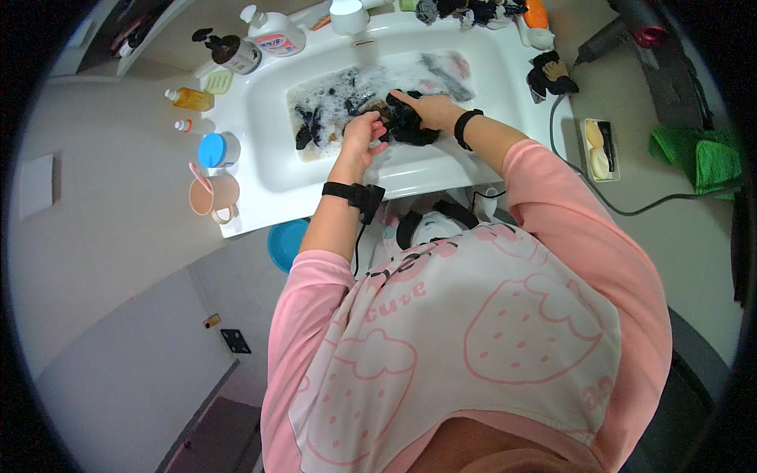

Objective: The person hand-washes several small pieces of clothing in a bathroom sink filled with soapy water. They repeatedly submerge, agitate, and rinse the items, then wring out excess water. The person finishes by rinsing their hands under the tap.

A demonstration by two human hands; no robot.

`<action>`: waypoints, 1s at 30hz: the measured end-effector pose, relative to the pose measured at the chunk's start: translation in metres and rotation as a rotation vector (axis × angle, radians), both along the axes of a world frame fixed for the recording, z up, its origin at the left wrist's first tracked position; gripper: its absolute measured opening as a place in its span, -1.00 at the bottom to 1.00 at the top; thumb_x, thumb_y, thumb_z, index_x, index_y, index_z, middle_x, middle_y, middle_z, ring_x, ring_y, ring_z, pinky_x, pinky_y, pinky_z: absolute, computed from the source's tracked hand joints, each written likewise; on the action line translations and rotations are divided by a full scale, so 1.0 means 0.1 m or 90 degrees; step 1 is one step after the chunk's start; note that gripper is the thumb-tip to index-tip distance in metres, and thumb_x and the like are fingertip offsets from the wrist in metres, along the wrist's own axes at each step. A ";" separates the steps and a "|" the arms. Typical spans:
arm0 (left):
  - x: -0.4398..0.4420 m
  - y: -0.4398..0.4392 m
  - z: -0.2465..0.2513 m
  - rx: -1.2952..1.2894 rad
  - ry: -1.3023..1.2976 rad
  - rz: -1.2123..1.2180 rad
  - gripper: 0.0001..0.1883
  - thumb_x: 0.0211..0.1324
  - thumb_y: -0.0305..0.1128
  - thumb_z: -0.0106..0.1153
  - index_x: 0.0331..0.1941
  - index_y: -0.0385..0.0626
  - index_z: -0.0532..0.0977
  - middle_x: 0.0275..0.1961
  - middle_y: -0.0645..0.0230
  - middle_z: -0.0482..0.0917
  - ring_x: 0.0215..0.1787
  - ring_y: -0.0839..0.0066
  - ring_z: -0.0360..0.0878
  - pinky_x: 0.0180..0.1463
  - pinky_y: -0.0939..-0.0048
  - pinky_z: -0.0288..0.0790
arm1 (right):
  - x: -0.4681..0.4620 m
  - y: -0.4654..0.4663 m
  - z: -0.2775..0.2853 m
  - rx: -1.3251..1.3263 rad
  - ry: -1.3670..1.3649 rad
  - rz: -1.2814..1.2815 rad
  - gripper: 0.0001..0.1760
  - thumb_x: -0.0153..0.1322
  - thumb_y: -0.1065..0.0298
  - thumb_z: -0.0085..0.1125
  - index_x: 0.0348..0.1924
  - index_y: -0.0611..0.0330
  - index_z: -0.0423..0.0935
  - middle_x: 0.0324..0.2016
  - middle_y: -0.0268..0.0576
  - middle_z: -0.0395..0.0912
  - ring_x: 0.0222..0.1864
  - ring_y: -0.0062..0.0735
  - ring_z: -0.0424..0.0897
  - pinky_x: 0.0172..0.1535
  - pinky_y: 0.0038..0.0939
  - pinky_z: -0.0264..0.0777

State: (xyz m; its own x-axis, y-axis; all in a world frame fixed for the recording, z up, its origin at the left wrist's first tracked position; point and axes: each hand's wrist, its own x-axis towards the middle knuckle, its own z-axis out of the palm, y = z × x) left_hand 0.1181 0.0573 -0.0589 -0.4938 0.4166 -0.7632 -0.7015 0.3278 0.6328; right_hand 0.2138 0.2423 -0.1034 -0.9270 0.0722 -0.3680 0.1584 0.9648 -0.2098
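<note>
A bundle of wet black cloth (pixel 408 127) is in my right hand (pixel 434 109), with the thumb stretched over its top. My left hand (pixel 362 137) is at the left edge of this bundle, fingers loosely curled beside a brownish part of the cloth. Whether those fingers grip it is unclear. Both hands are over the white washbasin (pixel 266 142), which holds cloudy, foamy water (pixel 378 77). Further black cloth pieces (pixel 307 127) float left of my hands. A grey and pinkish cloth (pixel 452 77) lies partly under the suds at the right.
Pump bottles (pixel 236 54), a blue-lidded jar (pixel 214 149) and a peach mug (pixel 213 195) line the left rim. Small dark cloths (pixel 473 10) lie on the back rim, another (pixel 551 75) at right. A cable (pixel 621 210) loops beside a soap tray (pixel 600 151).
</note>
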 end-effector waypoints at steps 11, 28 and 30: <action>-0.10 -0.07 -0.14 0.014 -0.063 0.016 -0.73 0.23 -0.21 0.10 -0.03 0.00 0.47 -0.20 0.42 0.52 -0.14 0.48 0.52 0.00 0.03 0.45 | 0.36 0.51 -0.19 0.013 -0.064 -0.172 -0.41 0.27 0.26 0.31 0.14 0.16 0.40 0.11 0.16 0.36 0.00 0.20 0.52 0.07 -0.10 0.44; 0.06 0.40 -0.10 0.453 -0.289 0.224 -0.24 0.23 0.40 -0.28 0.08 -0.05 0.48 0.05 0.19 0.56 0.11 0.16 0.51 0.25 0.03 0.35 | 0.14 -0.46 1.08 -0.588 0.462 -0.257 -0.43 0.40 0.28 0.18 0.27 -0.06 0.28 -0.18 -0.14 0.49 -0.14 -0.25 0.52 0.00 -0.24 0.43; -0.02 0.46 -0.14 0.448 -0.280 0.207 -0.31 0.20 0.41 -0.22 -0.12 -0.01 0.51 -0.10 0.23 0.60 -0.06 0.20 0.57 0.09 0.06 0.44 | 0.22 -0.59 1.03 -0.367 0.438 -0.209 -0.40 0.44 0.22 0.10 0.34 -0.15 0.22 -0.11 -0.05 0.46 -0.08 -0.09 0.49 0.11 -0.17 0.35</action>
State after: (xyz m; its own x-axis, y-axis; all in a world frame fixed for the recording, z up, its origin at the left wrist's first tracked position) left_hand 0.1165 0.1037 -0.0727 -0.3921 0.7507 -0.5316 -0.9189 -0.2929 0.2642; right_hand 0.2354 0.1832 -0.0008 -0.9194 0.3447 0.1895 0.0681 0.6138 -0.7865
